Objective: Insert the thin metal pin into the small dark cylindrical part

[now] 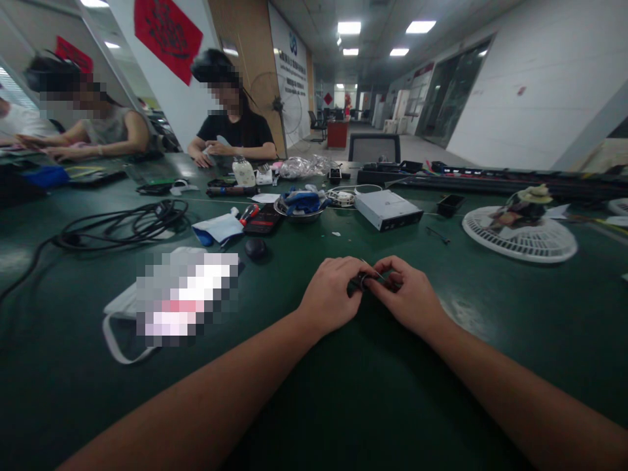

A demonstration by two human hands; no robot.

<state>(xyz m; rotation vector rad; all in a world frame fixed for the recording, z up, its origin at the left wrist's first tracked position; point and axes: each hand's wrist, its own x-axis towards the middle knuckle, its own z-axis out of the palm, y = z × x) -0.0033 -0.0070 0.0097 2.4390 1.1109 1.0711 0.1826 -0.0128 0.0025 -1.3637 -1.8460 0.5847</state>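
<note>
My left hand (330, 294) is closed around a small dark part (360, 281) with a curved edge, held just above the table. Its exact kind is hidden by the fingers. From the other side, the fingertips of my right hand (409, 291) pinch the same part's edge. A thin, light, wire-like strand (379, 273) shows between the fingertips of both hands. Nearest beyond the hands lies a small white scrap (336, 233) on the green table (314, 392).
To the left are a blurred lit device (191, 294), a dark computer mouse (256, 248) and a coiled black cable (122, 226). Farther back stand a bowl of blue items (301, 201) and a disc drive (388, 208). A white fan grille (520, 235) lies right. Two people sit across.
</note>
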